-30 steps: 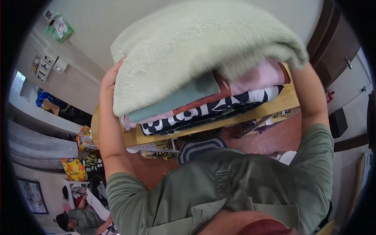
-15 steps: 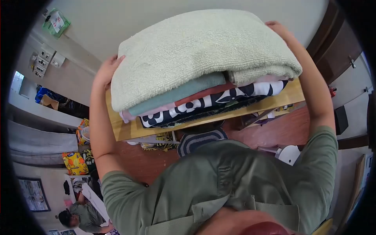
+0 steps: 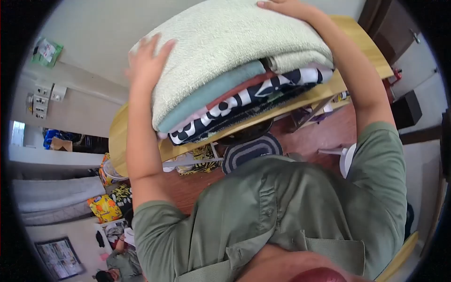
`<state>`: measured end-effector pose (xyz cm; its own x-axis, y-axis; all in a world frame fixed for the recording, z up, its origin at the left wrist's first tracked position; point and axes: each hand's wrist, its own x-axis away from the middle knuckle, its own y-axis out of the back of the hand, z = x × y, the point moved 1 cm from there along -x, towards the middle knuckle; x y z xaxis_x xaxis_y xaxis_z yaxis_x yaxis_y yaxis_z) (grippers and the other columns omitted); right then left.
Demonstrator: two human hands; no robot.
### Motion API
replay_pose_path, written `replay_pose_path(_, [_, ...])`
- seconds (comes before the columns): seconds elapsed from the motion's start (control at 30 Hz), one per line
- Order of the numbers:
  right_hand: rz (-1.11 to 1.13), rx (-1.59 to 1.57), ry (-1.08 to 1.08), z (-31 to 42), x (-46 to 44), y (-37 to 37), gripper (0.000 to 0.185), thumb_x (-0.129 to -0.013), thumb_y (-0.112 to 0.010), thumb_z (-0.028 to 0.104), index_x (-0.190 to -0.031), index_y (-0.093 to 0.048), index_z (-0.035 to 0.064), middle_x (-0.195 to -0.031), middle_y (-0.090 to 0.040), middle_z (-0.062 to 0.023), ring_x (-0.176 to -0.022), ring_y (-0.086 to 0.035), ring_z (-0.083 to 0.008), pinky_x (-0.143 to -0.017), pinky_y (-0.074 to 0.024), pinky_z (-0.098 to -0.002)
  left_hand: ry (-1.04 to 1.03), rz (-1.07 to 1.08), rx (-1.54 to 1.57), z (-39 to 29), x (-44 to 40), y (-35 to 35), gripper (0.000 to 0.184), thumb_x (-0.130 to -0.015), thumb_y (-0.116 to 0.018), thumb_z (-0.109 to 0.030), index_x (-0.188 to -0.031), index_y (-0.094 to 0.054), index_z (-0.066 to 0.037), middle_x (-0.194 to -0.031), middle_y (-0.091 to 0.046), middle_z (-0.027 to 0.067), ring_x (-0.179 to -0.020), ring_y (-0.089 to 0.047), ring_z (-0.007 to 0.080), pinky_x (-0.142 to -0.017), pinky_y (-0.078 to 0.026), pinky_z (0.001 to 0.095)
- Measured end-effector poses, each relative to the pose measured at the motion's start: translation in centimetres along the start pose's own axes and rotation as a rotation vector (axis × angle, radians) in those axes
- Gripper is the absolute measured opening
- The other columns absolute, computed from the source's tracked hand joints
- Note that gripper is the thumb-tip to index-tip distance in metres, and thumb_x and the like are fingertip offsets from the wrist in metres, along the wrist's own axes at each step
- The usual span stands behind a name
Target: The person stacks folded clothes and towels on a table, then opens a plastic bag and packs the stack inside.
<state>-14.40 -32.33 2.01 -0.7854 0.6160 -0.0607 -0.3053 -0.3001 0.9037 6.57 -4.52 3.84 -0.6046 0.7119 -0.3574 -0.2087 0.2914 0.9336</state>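
A thick pale-green terry towel (image 3: 225, 40) lies folded on top of a stack of textiles. Beneath it show a teal cloth (image 3: 211, 89), a reddish layer (image 3: 244, 87) and a black-and-white patterned cloth (image 3: 253, 94). The stack rests on a wooden table (image 3: 369, 51). My left hand (image 3: 149, 61) lies on the towel's left side with its fingers spread. At the far right edge, my right hand (image 3: 287, 7) rests on the towel, its visible fingers stretched out; part of that hand is cut off by the frame's top.
Below the table are an oval striped rug (image 3: 251, 152) and a yellow-black patterned bag (image 3: 204, 160). A white stool (image 3: 346, 159) stands at right. Another person (image 3: 123, 261) is at lower left. A black box (image 3: 407, 109) and a door (image 3: 399, 28) are at right.
Both hands have shifted from the towel's outer sides onto its top, the left with fingers now spread. The view has turned, and more of the table shows at right.
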Motion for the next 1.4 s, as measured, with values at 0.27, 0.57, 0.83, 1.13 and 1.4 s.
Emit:
replay_pose_path(0.27, [-0.637, -0.882, -0.082, -6.5, 13.9, -0.4, 0.045, -0.083, -0.054, 0.033, -0.114, -0.053, 0.0010, -0.104, -0.059, -0.0119, -0.096, -0.054, -0.0206, -0.083, -0.0412, -0.0304, 0.347, 0.263, 1.862, 9.3, 7.8, -8.6, 0.052, -0.087, -0.044, -0.036, -0.124, -0.041, -0.001, -0.123, -0.045, 0.0152, -0.112, -0.046, 0.0256, -0.094, -0.037, 0.0358])
replay_pose_path(0.57, [-1.212, -0.847, -0.815, -22.9, 27.6, -26.1, 0.017, -0.075, -0.054, 0.008, -0.086, -0.059, -0.0025, -0.077, -0.061, -0.0116, -0.071, -0.059, -0.0200, -0.068, -0.0466, -0.0290, 0.626, -0.213, 1.722, 5.1, 16.9, -8.8, 0.040, -0.089, -0.039, -0.027, -0.117, -0.046, 0.000, -0.116, -0.051, 0.0127, -0.107, -0.049, 0.0227, -0.092, -0.040, 0.0355])
replay_pose_path(0.83, [-0.508, -0.242, -0.632, -24.0, 16.0, -21.5, 0.026, -0.071, -0.053, 0.018, -0.087, -0.061, 0.0005, -0.085, -0.060, -0.0230, -0.082, -0.058, -0.0373, -0.075, -0.0462, -0.0426, 0.324, -0.405, 0.734, -7.3, 26.2, -6.1, 0.050, -0.091, -0.039, -0.019, -0.132, -0.021, 0.004, -0.136, -0.023, 0.0194, -0.123, -0.028, 0.0261, -0.102, -0.021, 0.0359])
replay_pose_path(1.13, [-0.674, -0.144, -0.547, -28.6, 8.6, -26.9, 0.049, -0.078, -0.053, 0.038, -0.114, -0.051, 0.0054, -0.109, -0.053, -0.0208, -0.095, -0.057, -0.0333, -0.077, -0.0487, -0.0401, 0.039, -0.172, 0.618, -18.6, 31.4, -5.6, 0.050, -0.079, -0.054, -0.005, -0.125, -0.034, -0.006, -0.141, -0.016, 0.0154, -0.129, -0.019, 0.0272, -0.104, -0.015, 0.0390])
replay_pose_path(1.4, [-1.208, -1.203, -0.857, -27.3, 15.4, -23.0, 0.055, -0.061, -0.071, 0.009, -0.103, -0.041, -0.0086, -0.094, -0.057, -0.0180, -0.084, -0.057, -0.0227, -0.074, -0.0442, -0.0290, 0.178, 0.151, 1.026, -23.8, 33.8, -9.6, 0.053, -0.076, -0.058, -0.004, -0.124, -0.036, -0.004, -0.140, -0.017, 0.0151, -0.126, -0.026, 0.0270, -0.097, -0.029, 0.0370])
